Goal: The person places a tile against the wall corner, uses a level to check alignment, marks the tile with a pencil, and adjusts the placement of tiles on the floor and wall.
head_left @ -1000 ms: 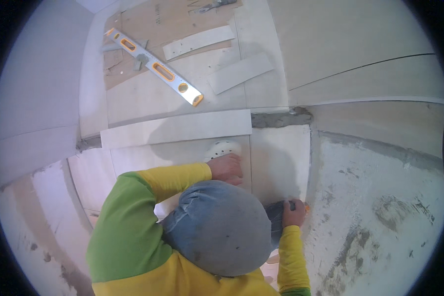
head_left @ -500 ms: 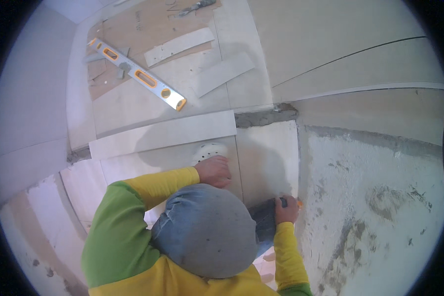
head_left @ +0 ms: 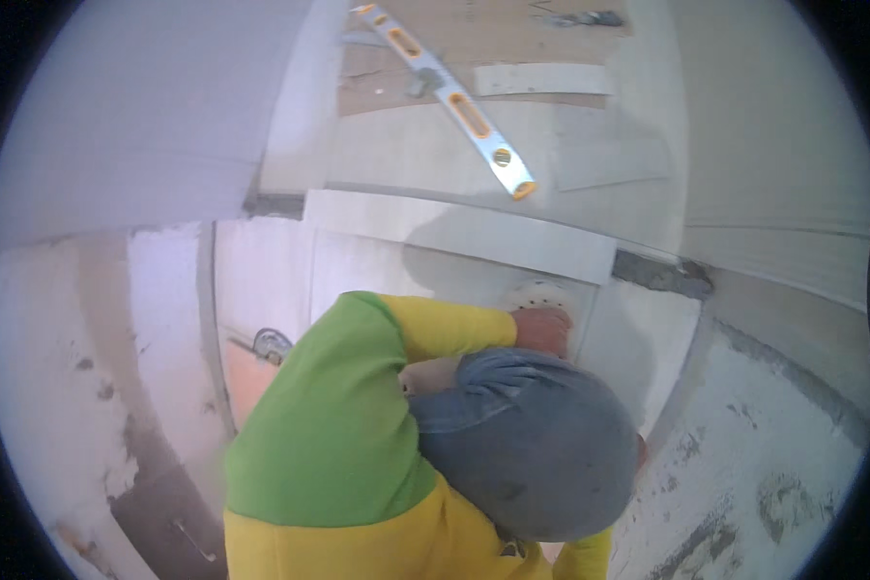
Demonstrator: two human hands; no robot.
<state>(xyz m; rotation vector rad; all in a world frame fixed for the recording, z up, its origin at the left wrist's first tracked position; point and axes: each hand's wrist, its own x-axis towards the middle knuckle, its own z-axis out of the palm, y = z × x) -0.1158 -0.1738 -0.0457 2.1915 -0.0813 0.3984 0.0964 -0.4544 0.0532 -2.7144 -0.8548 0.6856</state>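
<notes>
My left hand (head_left: pixel 543 331) lies in front of my bent knee (head_left: pixel 551 445), which is covered in grey-blue cloth. Just beyond that hand is the toe of a white clog (head_left: pixel 539 293) with holes. The fingers curl down out of sight behind the knee, so their grip is hidden. Only a sliver of my right hand (head_left: pixel 642 450) shows past the knee's right side. What it holds cannot be seen. Ahead of my left hand a long pale strip (head_left: pixel 459 234) lies across the light panels.
A spirit level (head_left: pixel 469 116) with orange trim lies slanted ahead, beside a pale offcut (head_left: pixel 541 79). A dark-ended tool (head_left: pixel 590 18) lies farther off. A grey mortar-filled gap (head_left: pixel 659 274) runs right of the strip. At left sits a round metal item (head_left: pixel 272 345).
My view has swung left, so the level, strip and knee appear farther right. My right hand, earlier visible with something black and orange at it, is now mostly hidden behind the knee.
</notes>
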